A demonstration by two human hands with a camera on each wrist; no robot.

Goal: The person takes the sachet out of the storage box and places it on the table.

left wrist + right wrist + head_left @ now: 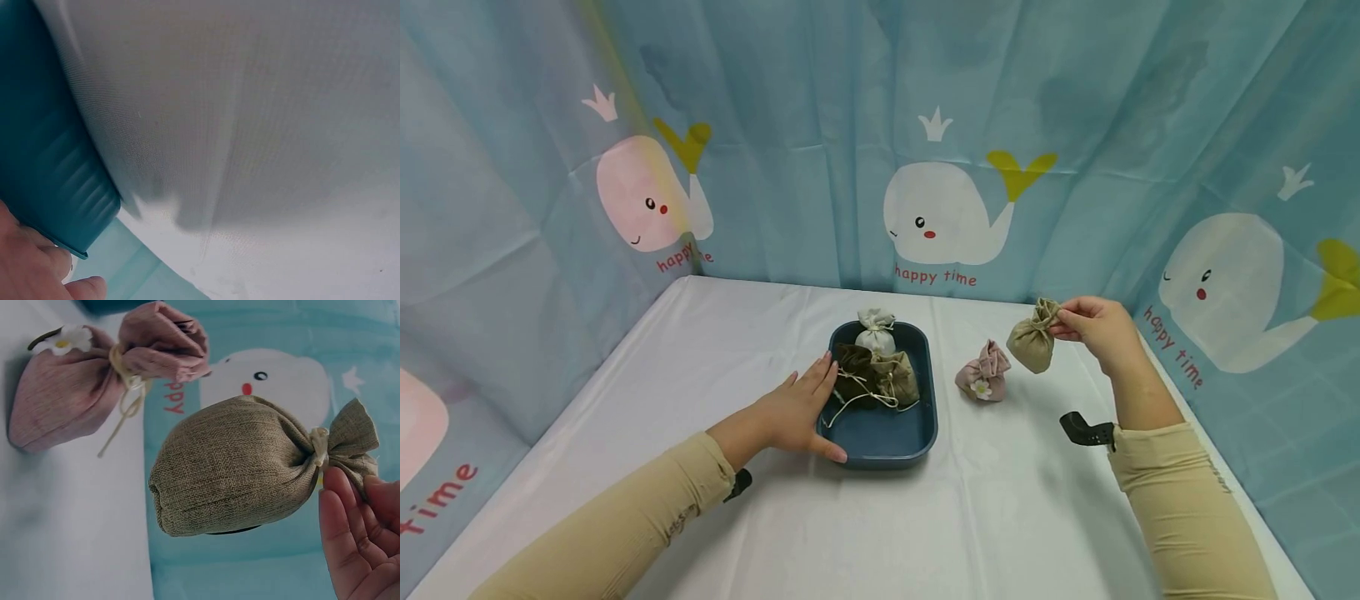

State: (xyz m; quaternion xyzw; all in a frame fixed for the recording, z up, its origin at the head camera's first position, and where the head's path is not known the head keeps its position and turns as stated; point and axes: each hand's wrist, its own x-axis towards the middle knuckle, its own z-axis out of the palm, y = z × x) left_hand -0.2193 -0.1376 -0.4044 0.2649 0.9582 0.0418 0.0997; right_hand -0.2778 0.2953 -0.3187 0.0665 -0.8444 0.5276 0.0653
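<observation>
My right hand point(1093, 329) pinches the gathered neck of a tan drawstring pouch point(1032, 343), which hangs above the table. In the right wrist view the pouch point(234, 469) looks full, tied with a pale cord. A pink drawstring pouch point(982, 375) with a white flower sits on the table to its left. My left hand point(793, 410) lies with straight, spread fingers against the left rim of a dark blue basin point(887, 460). Inside the basin are a white pouch point(876, 337), a dark brown pouch point(853, 367) and an olive-tan pouch point(897, 379).
A white cloth covers the table point(760, 333). Blue curtains point(775, 167) with whale prints hang along its back and both sides. Each wrist wears a black camera mount, such as the right one point(1086, 429).
</observation>
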